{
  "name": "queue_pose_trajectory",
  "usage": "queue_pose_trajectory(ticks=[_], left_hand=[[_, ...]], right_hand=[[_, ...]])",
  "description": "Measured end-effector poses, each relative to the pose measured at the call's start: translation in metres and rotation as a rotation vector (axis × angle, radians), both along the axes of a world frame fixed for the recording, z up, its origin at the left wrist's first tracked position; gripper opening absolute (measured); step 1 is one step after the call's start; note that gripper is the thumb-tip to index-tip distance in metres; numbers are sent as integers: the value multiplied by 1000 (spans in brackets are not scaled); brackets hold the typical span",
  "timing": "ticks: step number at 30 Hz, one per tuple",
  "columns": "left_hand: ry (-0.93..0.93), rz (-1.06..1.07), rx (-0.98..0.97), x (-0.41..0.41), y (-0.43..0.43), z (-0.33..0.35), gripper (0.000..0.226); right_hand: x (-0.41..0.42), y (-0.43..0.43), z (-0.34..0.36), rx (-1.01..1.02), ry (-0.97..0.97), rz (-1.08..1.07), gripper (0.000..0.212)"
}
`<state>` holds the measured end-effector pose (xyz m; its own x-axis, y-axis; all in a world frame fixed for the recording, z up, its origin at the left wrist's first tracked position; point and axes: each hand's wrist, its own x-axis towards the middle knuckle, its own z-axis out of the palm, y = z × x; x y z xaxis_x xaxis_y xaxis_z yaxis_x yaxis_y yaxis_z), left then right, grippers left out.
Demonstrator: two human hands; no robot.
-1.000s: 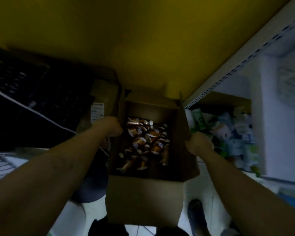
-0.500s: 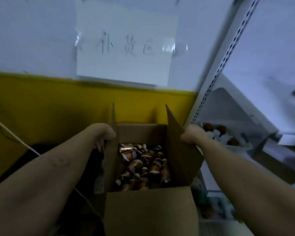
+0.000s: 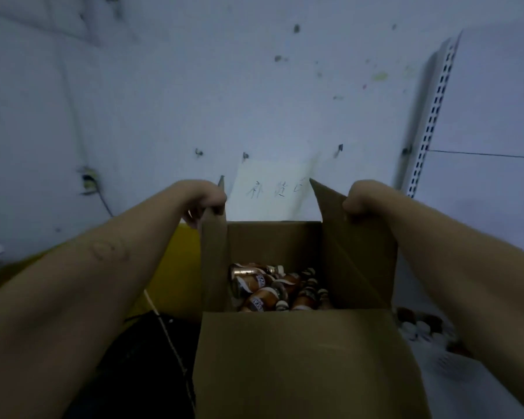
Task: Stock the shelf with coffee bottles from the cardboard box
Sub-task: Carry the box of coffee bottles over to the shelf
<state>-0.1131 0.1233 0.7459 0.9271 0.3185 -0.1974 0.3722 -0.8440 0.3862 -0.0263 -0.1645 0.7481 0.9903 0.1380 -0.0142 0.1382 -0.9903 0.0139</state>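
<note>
- Gripping the open box [image 3: 300, 358] by its 2 upright side flaps, both hands hold it in front of the person.
- The left hand [image 3: 204, 196] has its fingers clenched over the top edge of the left flap [image 3: 214, 255].
- The right hand [image 3: 362, 198] has its fingers clenched over the top edge of the right flap [image 3: 350, 252].
- The bottles [image 3: 273, 290] lie jumbled on their sides at the bottom of the box, brown with pale labels and light caps.
- A white wall fills the background, with a paper sign [image 3: 270, 190] bearing handwriting just behind the box.
- A perforated shelf upright [image 3: 430, 116] stands at right.
- Low at right, past the right forearm, more capped bottles [image 3: 421, 326] sit blurred on a shelf.
- A yellow band [image 3: 176, 267] shows between the left forearm and the box.
</note>
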Motion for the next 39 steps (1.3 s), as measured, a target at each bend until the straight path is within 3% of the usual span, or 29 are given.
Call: queue_pose_trajectory(ticks=[3,9,18,23,27,34,39], left_hand=[[-63,77,-10,-46,12,42,20],[-268,218,-20,-159,33,127,18],[-521,416,51,-358,80,205,15],[-485,529,114,-455,103,209,14],[-408,676,140,-532,109,200,17],[-221,959,254,-656,77,171,21],[-144,1196,172,-753,29,125,24]], right_hand=[[-28,14,44,-51,-31,65,46],[-105,46,125,-37,-159,205,56],[-246,122,212,74,-378,362,59],[-305,172,214,79,-393,472,56],[-348,202,197,80,-289,603,48],[-432,237,174,134,-98,892,46],[-488,257,133,70,-6,1117,45]])
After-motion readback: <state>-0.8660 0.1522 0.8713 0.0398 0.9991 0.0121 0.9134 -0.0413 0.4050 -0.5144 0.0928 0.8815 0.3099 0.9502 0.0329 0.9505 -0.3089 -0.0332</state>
